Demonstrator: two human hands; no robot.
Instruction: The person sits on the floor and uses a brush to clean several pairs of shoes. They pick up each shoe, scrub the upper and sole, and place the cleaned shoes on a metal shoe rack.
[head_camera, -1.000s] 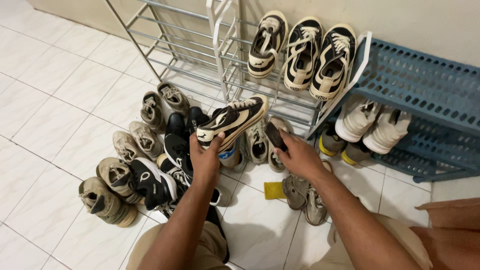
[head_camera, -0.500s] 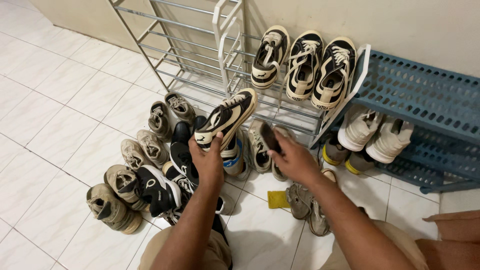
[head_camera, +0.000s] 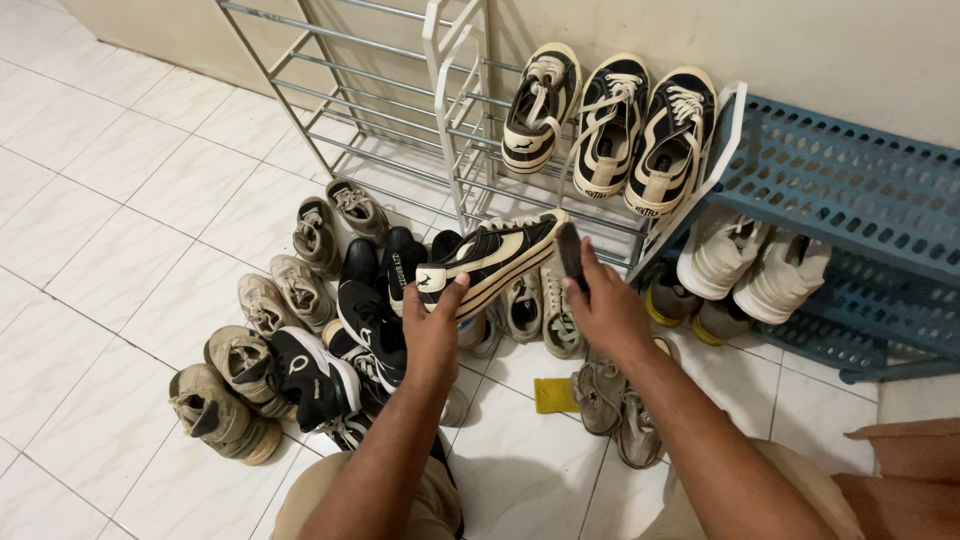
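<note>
Black-and-cream sneaker was held on its side, above the floor pile just near of the metal rack. Left hand pinched its heel. Right hand gripped a small dark object, kind unclear.

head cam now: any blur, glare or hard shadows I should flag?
Head view: mostly sharp; the dark brush in the right hand looks slightly smeared, while the black-and-cream sneaker held by the left hand reads crisp. Soft sheen on the white floor tiles, no blown-out glare. Soft shadows beneath the arms and under the blue rack; straight lines bow slightly toward the edges.
</note>
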